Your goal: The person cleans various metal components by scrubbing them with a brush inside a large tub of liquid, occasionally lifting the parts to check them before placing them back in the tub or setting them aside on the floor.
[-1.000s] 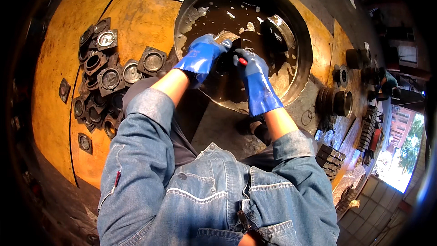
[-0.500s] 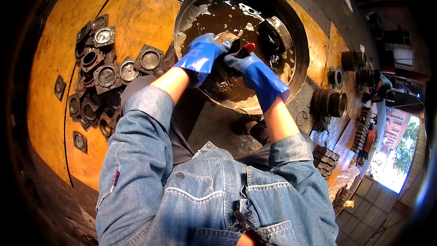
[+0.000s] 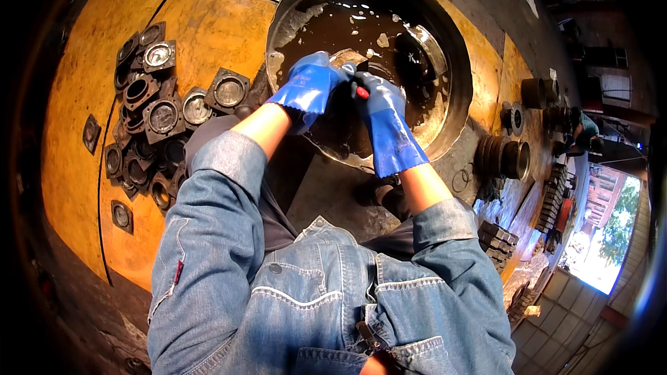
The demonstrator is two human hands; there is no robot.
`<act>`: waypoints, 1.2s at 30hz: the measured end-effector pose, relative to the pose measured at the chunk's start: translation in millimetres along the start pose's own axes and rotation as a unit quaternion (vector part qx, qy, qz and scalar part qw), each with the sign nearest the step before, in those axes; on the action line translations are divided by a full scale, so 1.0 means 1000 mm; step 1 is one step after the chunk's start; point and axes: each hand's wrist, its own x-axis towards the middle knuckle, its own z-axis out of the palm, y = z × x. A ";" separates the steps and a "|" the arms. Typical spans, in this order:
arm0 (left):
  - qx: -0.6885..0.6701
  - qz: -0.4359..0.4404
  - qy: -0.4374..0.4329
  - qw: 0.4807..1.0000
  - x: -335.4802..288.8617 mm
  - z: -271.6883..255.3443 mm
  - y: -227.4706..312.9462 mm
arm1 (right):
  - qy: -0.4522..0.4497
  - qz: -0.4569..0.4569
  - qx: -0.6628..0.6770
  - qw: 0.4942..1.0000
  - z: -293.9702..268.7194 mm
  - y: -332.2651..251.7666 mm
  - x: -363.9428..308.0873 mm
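Both my hands wear blue rubber gloves and meet over a round metal basin [image 3: 455, 80] filled with dark brown liquid. My left hand [image 3: 310, 87] grips a small metal part [image 3: 347, 58] whose rim shows above the glove. My right hand [image 3: 379, 101] is closed around a tool with a red handle [image 3: 362, 92], pressed against that part. Most of the part and the tool's tip are hidden by the gloves.
A heap of several square dark metal flanged parts [image 3: 149, 114] lies on the yellow floor [image 3: 76, 132] to the left. Round metal cylinders [image 3: 505, 157] and stacked pieces [image 3: 497, 237] sit to the right. A bright opening [image 3: 601, 236] shows at far right.
Both hands shifted slightly left and nearer over the basin, staying together on the part; the red handle stays in my right hand.
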 end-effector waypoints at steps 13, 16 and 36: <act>-0.022 0.045 0.001 0.999 0.009 0.006 -0.010 | -0.135 0.206 0.311 0.918 0.028 0.030 -0.002; -0.003 0.029 0.003 1.000 0.020 0.010 -0.012 | -0.154 0.241 0.420 0.861 0.004 0.014 -0.024; 0.053 0.007 -0.043 0.998 0.016 -0.004 -0.002 | -0.077 0.223 0.419 0.877 0.007 0.014 -0.073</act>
